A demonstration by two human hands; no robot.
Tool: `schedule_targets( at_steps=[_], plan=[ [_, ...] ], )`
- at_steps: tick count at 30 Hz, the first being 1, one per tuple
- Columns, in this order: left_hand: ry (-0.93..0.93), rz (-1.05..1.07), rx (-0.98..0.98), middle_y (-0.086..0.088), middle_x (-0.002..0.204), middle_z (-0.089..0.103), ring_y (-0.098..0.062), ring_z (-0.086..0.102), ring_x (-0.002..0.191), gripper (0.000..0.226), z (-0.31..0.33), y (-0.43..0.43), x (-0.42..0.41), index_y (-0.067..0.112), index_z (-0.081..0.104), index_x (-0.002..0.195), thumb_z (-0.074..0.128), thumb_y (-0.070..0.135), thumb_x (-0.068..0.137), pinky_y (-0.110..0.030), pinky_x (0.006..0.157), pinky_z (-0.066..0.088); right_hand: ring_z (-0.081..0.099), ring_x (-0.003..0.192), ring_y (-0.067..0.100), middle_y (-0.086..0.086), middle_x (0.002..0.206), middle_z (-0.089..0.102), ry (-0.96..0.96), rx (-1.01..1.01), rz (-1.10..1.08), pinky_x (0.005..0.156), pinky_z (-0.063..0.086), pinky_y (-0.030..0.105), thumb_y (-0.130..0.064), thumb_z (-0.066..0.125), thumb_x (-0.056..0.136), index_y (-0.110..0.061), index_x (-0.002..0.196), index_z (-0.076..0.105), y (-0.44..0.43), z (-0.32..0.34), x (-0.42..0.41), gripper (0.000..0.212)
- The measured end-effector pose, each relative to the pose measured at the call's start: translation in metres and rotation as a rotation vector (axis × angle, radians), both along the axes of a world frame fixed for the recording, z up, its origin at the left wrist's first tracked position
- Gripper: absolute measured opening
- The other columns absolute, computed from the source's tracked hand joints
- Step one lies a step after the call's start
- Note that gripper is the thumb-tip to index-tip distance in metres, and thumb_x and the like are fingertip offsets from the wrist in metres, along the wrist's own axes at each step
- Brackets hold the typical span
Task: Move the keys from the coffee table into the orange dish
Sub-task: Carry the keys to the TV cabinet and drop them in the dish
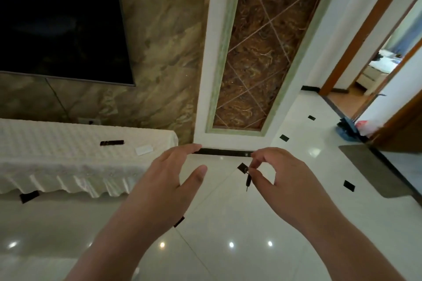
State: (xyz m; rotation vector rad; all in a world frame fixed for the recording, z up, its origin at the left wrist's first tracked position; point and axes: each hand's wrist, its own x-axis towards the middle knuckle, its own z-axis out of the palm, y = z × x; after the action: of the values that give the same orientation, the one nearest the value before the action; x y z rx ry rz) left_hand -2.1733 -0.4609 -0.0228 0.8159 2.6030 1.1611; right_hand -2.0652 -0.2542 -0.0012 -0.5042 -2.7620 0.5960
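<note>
My right hand [277, 175] is raised in front of me over the glossy white floor, thumb and fingers pinched on the keys [247, 179], a small dark bunch that hangs down from the fingertips. My left hand [169, 178] is held out beside it, palm down, fingers spread, holding nothing. The two hands are about a hand's width apart. No orange dish and no coffee table appear in this view.
A low cabinet under a white cloth [80, 155] stands at the left, with a black remote [112, 143] and a white card [143, 150] on it. Above it hangs a dark TV [61, 20]. A doorway [370, 75] opens at the right, with a dark mat [376, 171] nearby.
</note>
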Motion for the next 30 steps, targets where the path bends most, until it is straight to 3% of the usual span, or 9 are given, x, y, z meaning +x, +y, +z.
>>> schedule_targets(
  at_steps=[6,15,20,26,30],
  plan=[
    [-0.036,0.044,-0.008,0.026,0.141,0.037,0.007,0.029,0.119,0.052,-0.015,-0.028,-0.066,0.055,0.034,0.135,0.036,0.068,0.084,-0.026,0.096,0.031,0.053,0.106,-0.001,-0.025,0.113,0.058,-0.076,-0.003,0.125,0.084,0.041,0.019,-0.040,0.059,0.087,-0.040,0.091,0.057,-0.024,-0.014,-0.081,0.004],
    [-0.072,0.213,-0.064,0.040,0.124,0.030,0.000,0.038,0.121,0.044,-0.022,-0.047,-0.135,0.060,0.034,0.131,0.043,0.063,0.088,-0.027,0.093,0.034,0.055,0.102,0.003,-0.021,0.111,0.057,-0.118,-0.038,0.336,0.085,0.046,0.026,-0.042,0.057,0.088,-0.038,0.088,0.056,-0.024,-0.030,-0.201,0.004],
    [-0.084,0.341,-0.106,0.031,0.133,0.034,-0.002,0.039,0.121,0.045,-0.018,-0.032,-0.169,0.056,0.036,0.133,0.046,0.059,0.089,-0.031,0.098,0.037,0.053,0.098,0.001,-0.023,0.106,0.055,-0.094,-0.079,0.469,0.083,0.046,0.026,-0.041,0.058,0.087,-0.039,0.084,0.053,-0.009,-0.037,-0.266,0.006],
    [-0.028,0.522,-0.117,0.028,0.135,0.038,-0.004,0.042,0.120,0.046,-0.005,0.008,-0.219,0.056,0.037,0.133,0.046,0.060,0.088,-0.032,0.099,0.040,0.051,0.082,0.004,-0.017,0.089,0.052,-0.048,-0.063,0.571,0.065,0.036,0.024,-0.038,0.055,0.086,-0.039,0.075,0.045,0.040,-0.017,-0.366,0.014],
    [-0.023,0.675,-0.094,0.029,0.133,0.039,0.004,0.044,0.110,0.046,-0.012,0.025,-0.239,0.058,0.037,0.131,0.045,0.063,0.085,-0.031,0.093,0.042,0.051,0.085,0.010,-0.014,0.089,0.054,0.015,-0.020,0.632,0.072,0.041,0.032,-0.034,0.056,0.084,-0.035,0.079,0.050,0.063,-0.018,-0.422,0.008]
  ],
)
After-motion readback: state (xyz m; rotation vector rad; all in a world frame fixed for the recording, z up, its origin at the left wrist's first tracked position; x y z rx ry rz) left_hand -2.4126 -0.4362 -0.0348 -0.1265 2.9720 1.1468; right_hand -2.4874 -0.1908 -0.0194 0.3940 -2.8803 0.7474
